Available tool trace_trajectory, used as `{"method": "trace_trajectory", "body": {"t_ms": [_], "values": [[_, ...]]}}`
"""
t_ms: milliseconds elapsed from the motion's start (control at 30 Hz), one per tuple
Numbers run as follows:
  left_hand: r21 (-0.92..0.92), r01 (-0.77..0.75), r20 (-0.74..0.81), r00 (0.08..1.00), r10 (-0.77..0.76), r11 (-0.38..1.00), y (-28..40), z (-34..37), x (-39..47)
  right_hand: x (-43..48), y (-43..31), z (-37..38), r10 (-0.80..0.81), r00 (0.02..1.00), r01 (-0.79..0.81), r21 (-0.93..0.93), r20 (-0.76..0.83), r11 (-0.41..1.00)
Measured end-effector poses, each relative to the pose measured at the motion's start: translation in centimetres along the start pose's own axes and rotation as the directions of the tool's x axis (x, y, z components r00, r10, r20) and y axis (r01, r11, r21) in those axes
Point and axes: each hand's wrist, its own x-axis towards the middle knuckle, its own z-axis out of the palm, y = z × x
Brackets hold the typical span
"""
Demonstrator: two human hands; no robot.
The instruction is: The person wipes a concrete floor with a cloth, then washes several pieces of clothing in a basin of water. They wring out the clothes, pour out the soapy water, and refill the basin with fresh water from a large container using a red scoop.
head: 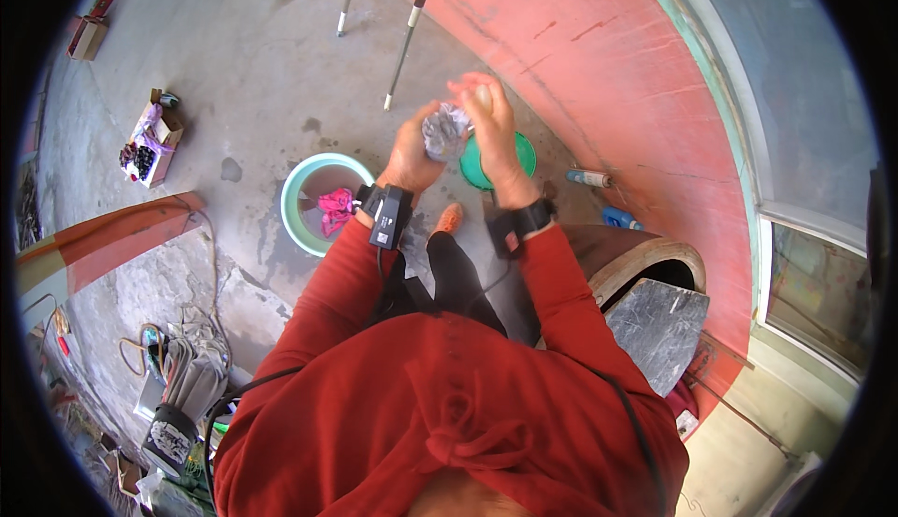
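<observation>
Both hands are raised in front of me, above the floor. My left hand (414,155) grips a bunched greyish-white wet cloth (443,134). My right hand (494,124) is beside the cloth's right side, its fingers bent and slightly blurred; whether it grips the cloth I cannot tell. Below and behind my right hand is a green basin (523,154), partly hidden. A light-blue basin (291,198) stands on the floor to the left, with water and a bright pink cloth (337,209) in it.
Two metal poles (403,50) reach down ahead. By the pink wall (673,124) lie a spray can (588,178) and a blue bottle (621,219). A large jar (684,257) with a stone slab (659,327) is at right. Filled boxes (161,159) sit on the left floor.
</observation>
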Motion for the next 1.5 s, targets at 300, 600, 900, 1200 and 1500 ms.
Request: {"method": "trace_trajectory", "body": {"t_ms": [300,600,900,1200,1500], "values": [[0.176,-0.231,0.103,0.971,0.215,0.957,-1.5,0.5,1.3,-0.2,-0.7,3.0,-0.527,0.796,0.574,-0.651,0.299,0.497],[0.093,-0.075,-0.18,0.979,0.09,0.993,-2.0,2.9,-0.8,5.8,3.1,-2.4,-0.292,0.956,0.23,-0.665,0.02,0.71],[0.277,-0.185,-0.222,0.942,0.25,0.943,-0.5,1.3,-0.1,-1.1,1.6,-2.8,-0.236,0.942,0.336,-0.642,0.24,0.689],[0.262,-0.178,-0.165,0.96,0.225,0.949,-0.5,1.2,-0.7,-1.4,-0.2,-3.8,0.335,0.935,-0.353,0.203,0.118,0.913],[-0.025,-0.106,-0.023,0.994,0.105,0.994,-0.7,2.3,-0.9,-1.2,-0.9,-3.3,-0.141,0.989,0.136,-0.607,0.04,0.783]]}}
